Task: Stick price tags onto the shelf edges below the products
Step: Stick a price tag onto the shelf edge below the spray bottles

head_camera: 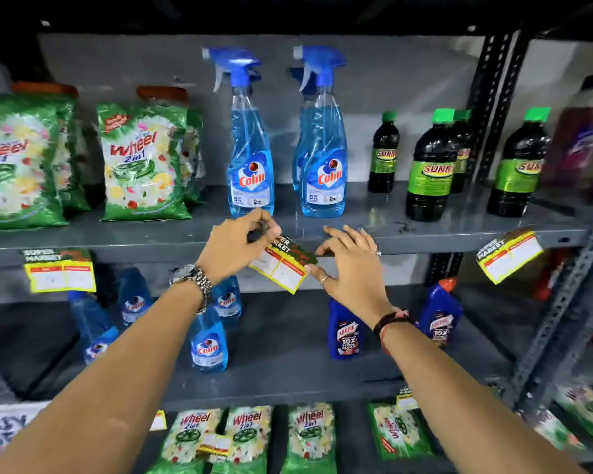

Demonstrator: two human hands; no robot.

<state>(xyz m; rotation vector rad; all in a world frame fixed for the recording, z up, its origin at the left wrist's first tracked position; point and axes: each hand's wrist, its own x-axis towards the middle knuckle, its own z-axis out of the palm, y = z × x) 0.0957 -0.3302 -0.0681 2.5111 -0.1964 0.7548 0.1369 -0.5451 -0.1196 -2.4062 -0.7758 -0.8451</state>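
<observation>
Price tag point(281, 266) in hand: yellow-bordered card with a dark "Super Market" header, held against the front edge of the upper shelf point(425, 239), below and between the two Colin spray bottles point(250, 159). It sits crooked. Its long axis runs from upper left down to lower right, header end high, while the shelf edge runs level across the view.

My left hand point(235, 248) is above and left of the tag, grip pinched on its top-left corner; something dark shows between the fingers, possibly backing or tape, can't tell. My right hand point(350, 265) is at the tag's right end, fingers spread flat along the shelf edge, thumb tucked under the tag's right edge. Both hands touch it; neither is nearer.

Judgement: next move is turning the tag level with the edge, then pressing the header down.

Farther out: one tag point(60, 270) already hanging straight under the Wheel packets point(144, 162) at left; another tag point(509, 254) hangs tilted at right under the Sunny bottles point(428, 165).
</observation>
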